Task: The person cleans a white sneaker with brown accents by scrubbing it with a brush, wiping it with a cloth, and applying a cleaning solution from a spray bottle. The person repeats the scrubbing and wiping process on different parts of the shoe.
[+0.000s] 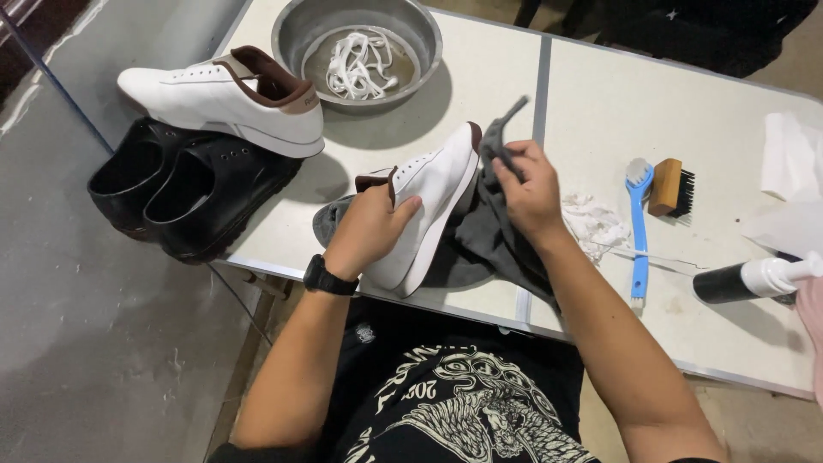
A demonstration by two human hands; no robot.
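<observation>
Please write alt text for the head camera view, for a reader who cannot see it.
A person's left hand holds a white shoe on its side on a pale table while the right hand presses a grey cloth against it. Nearby sit a metal bowl of white laces, another white shoe, black shoes and two brushes.

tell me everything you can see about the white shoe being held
The white low-top shoe with brown collar lining looks like smooth leather, with no laces in its eyelets. It is tilted on its side over the white folding table, toe pointing away and pale sole edge facing right. The left hand grips its heel and collar; the right hand presses a dark grey cloth against its sole side. More of that cloth lies under it.
</observation>
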